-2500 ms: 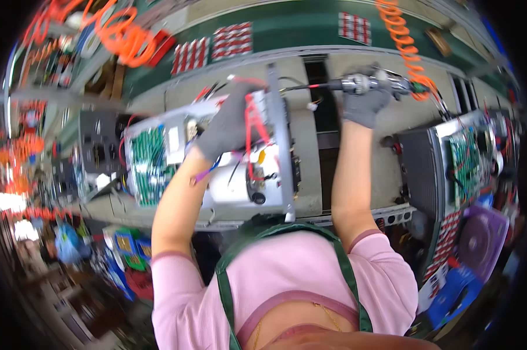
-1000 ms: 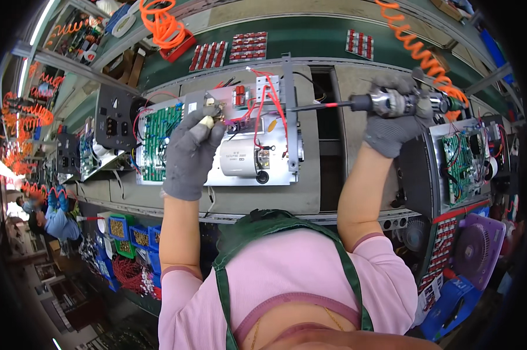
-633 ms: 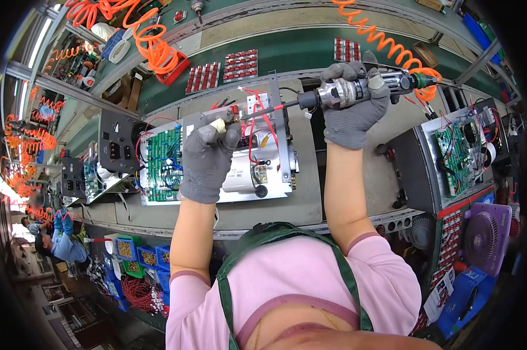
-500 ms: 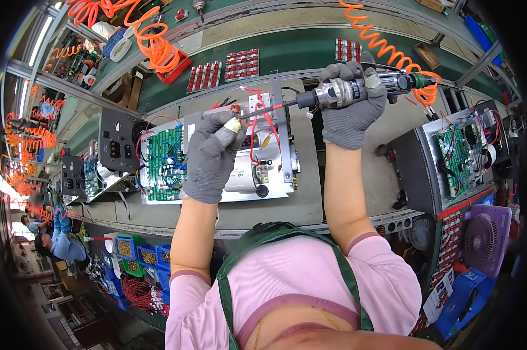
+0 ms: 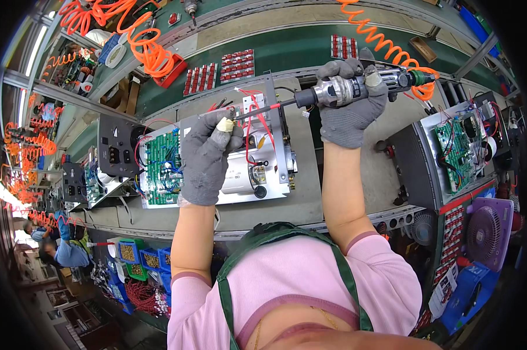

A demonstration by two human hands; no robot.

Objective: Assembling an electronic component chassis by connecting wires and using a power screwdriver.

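My right hand (image 5: 351, 114), in a grey glove, is wrapped around a silver and black air screwdriver (image 5: 327, 93) held level and pointing left. Its long bit (image 5: 278, 106), with a red band, reaches to the fingertips of my left hand (image 5: 206, 157). That hand, gloved in grey with pale yellow on one fingertip, is closed in a pinch at the bit's tip; what lies between the fingers is hidden. Beneath them is an open metal unit with a green circuit board (image 5: 161, 154), a silver cylinder (image 5: 238, 175), red wires (image 5: 249, 131) and an upright metal bracket (image 5: 278, 134).
Other open units stand at right (image 5: 418, 163) and left (image 5: 116, 146). Racks of red parts (image 5: 238, 63) lie on the green surface behind. Orange coiled hoses (image 5: 386, 41) hang above. Blue bins (image 5: 150, 256) and a purple fan (image 5: 486, 233) are nearer me. Another person (image 5: 71, 252) is far left.
Both hands and the screwdriver hold nearly the same pose. The view has shifted slightly, and the person at far left has moved a little.
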